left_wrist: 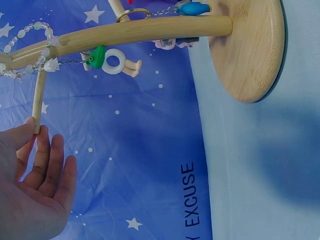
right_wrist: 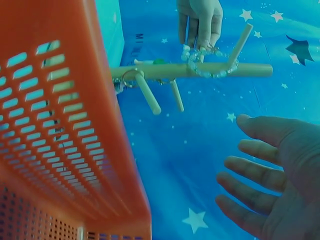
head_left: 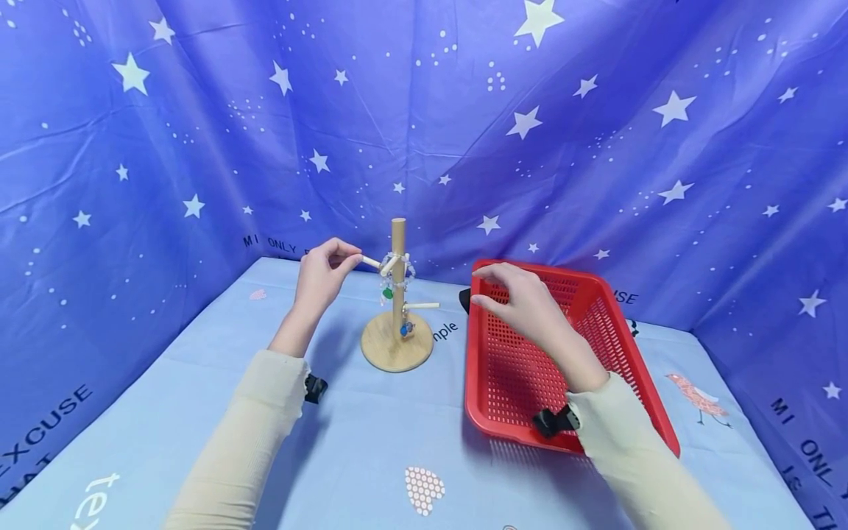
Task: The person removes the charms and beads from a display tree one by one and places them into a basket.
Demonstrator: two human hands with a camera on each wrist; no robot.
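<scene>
My left hand (head_left: pixel 321 274) pinches the tip of a wooden peg (left_wrist: pixel 38 97) between thumb and forefinger, its other fingers loosely bent. The peg juts from the upper post of a round-based wooden stand (head_left: pixel 398 234). A clear beaded bracelet (left_wrist: pixel 49 33) loops around the post near that peg. Below it dangles a keychain with a green charm (left_wrist: pixel 96 57) and a white ring. Lower on the stand hangs a keychain with a blue charm (left_wrist: pixel 194 8). My right hand (head_left: pixel 520 298) holds nothing, fingers spread, above the left side of the red basket (head_left: pixel 473 368).
The perforated basket stands just right of the stand on a light blue printed cloth (head_left: pixel 371 456). Behind everything hangs a blue star-patterned curtain (head_left: pixel 411 110). A small black object (head_left: pixel 464 299) shows beside the basket's left rim.
</scene>
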